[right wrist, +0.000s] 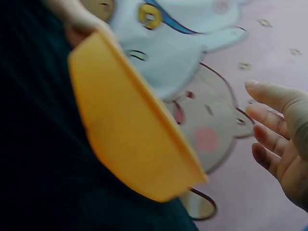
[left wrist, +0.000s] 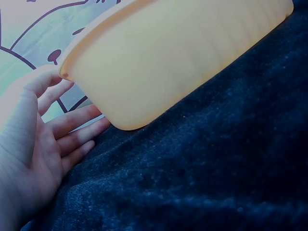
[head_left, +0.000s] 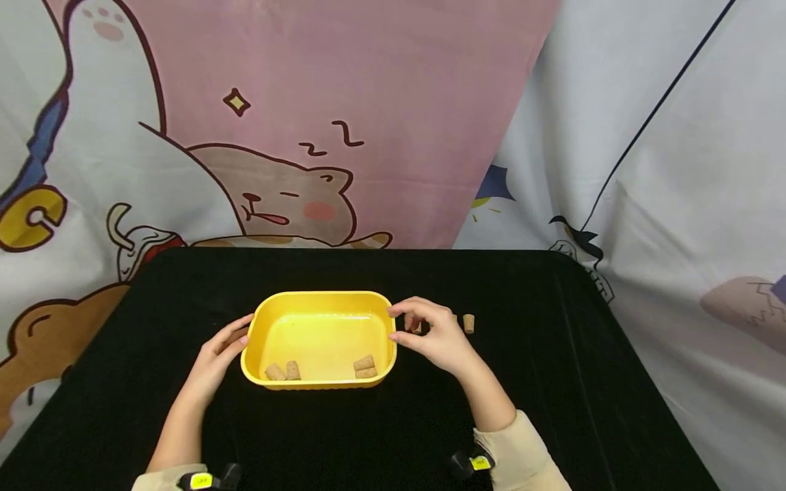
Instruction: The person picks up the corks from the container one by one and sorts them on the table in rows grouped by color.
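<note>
A yellow plastic basin [head_left: 319, 384] sits on the black cloth. Inside it lie several cork stoppers: a pair near the left front, including this cork [head_left: 293, 370], and another pair near the right front, with this cork [head_left: 364, 363]. My left hand [head_left: 211, 365] touches the basin's left end, its fingers fairly straight along the wall in the left wrist view. At the right rim is my right hand [head_left: 434, 335], thumb and forefinger apart; the right wrist view shows it holding nothing. Beyond it stands a cork [head_left: 469, 323]; another cork [head_left: 417, 329] is partly hidden behind its fingers.
The black cloth [head_left: 552, 382] covers the table, whose far edge meets a hanging curtain [head_left: 399, 82] with cartoon animals. White curtain folds [head_left: 694, 204] border the right side. Both wrists wear black straps with yellow labels.
</note>
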`<state>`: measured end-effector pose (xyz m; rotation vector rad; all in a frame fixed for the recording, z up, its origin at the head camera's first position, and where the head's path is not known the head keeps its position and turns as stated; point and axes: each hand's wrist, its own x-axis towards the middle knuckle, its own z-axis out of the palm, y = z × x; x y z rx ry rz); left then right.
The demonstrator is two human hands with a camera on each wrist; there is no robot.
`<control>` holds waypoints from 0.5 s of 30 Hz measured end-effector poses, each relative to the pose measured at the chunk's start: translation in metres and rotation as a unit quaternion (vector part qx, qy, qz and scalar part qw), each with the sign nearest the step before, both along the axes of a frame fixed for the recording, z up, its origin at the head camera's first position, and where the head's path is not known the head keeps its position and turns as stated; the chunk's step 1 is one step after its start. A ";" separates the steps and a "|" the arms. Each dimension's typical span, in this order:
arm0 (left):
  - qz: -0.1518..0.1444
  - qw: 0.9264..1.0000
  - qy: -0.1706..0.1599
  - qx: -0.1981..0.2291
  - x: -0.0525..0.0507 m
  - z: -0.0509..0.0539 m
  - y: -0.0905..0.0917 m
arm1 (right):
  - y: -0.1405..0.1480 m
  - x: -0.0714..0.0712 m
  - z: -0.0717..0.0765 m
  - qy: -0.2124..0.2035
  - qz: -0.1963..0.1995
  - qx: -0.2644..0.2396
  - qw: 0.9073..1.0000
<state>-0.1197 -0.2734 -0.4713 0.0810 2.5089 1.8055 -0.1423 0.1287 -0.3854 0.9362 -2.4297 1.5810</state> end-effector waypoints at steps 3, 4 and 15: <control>0.003 1.000 0.003 -0.004 0.000 0.000 -0.001 | -0.018 -0.003 -0.005 -0.001 0.037 0.025 0.999; 0.003 1.000 0.004 -0.004 0.000 0.000 -0.001 | -0.024 -0.005 -0.005 -0.002 0.050 0.036 0.998; 0.002 1.000 0.004 0.002 -0.001 -0.001 0.000 | -0.083 -0.021 -0.012 -0.031 0.175 0.134 0.975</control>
